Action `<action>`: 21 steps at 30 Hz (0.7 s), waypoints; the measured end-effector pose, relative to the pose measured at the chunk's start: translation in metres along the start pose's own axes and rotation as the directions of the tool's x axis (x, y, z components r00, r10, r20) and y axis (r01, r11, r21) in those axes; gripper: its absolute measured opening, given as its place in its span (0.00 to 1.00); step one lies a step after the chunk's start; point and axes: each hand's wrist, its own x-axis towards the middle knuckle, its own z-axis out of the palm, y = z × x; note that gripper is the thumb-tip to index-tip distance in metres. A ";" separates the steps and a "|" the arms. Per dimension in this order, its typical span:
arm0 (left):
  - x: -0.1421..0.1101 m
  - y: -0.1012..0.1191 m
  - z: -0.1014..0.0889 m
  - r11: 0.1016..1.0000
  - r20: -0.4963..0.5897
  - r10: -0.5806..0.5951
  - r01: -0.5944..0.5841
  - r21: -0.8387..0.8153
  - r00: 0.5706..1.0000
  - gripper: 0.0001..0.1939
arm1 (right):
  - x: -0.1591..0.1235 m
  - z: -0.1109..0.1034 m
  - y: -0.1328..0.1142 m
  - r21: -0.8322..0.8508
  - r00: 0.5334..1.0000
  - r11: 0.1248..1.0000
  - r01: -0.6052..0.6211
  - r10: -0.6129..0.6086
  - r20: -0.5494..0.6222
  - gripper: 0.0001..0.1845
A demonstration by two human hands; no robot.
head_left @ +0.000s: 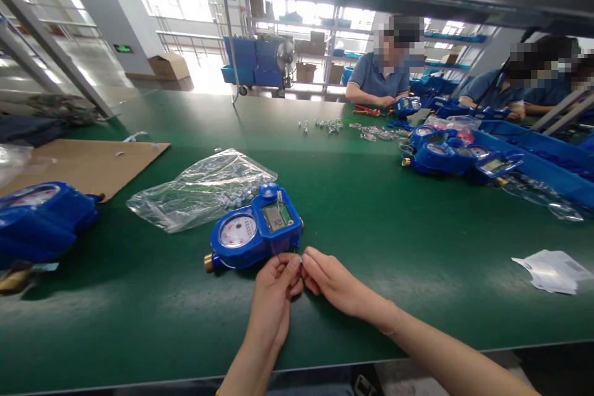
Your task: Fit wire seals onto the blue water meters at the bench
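Note:
A blue water meter (253, 230) with a round dial, a small display and a brass threaded end lies in front of me on the green table. At its near right corner, my left hand (278, 278) is closed in a pinch. My right hand (327, 275) pinches right beside it, and the fingertips of both hands almost meet. Between them shows a tiny pale piece, too small to name. Just behind the meter rests a clear plastic bag (199, 192) with small silvery pieces inside.
Another blue meter (41, 223) sits at the left by a cardboard sheet (93, 164). Several meters (445, 151) are grouped at the right, next to a blue bin (547, 154). White papers (552, 271) lie near the right edge. Across the table, a co-worker (383, 77) handles a meter.

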 end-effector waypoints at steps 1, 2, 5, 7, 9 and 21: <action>0.000 0.001 0.000 1.000 0.005 -0.007 0.007 -0.004 1.000 0.14 | -0.001 -0.001 0.000 -0.163 0.995 0.985 0.063 -0.074 -0.060 0.15; 0.000 0.001 0.000 1.000 0.006 -0.011 0.011 -0.009 1.000 0.14 | -0.001 -0.002 0.001 -0.323 0.984 0.939 0.116 -0.153 -0.091 0.14; 0.001 0.003 -0.001 1.000 0.004 -0.014 0.014 -0.019 1.000 0.15 | 0.000 0.001 0.005 -0.472 0.971 0.865 0.169 -0.229 -0.071 0.14; 0.002 0.003 -0.001 1.000 -0.001 -0.018 0.018 -0.018 1.000 0.16 | 0.002 0.005 0.005 -0.245 0.991 0.965 0.091 -0.111 -0.069 0.16; 0.004 0.003 0.000 1.000 -0.012 -0.017 0.017 -0.012 1.000 0.16 | 0.004 0.010 0.002 0.156 0.997 0.985 -0.075 0.073 0.013 0.17; -0.031 0.018 -0.022 0.937 -0.142 0.141 -0.086 0.339 0.980 0.18 | 0.069 -0.054 0.014 0.151 0.984 0.988 0.031 -0.003 -0.177 0.15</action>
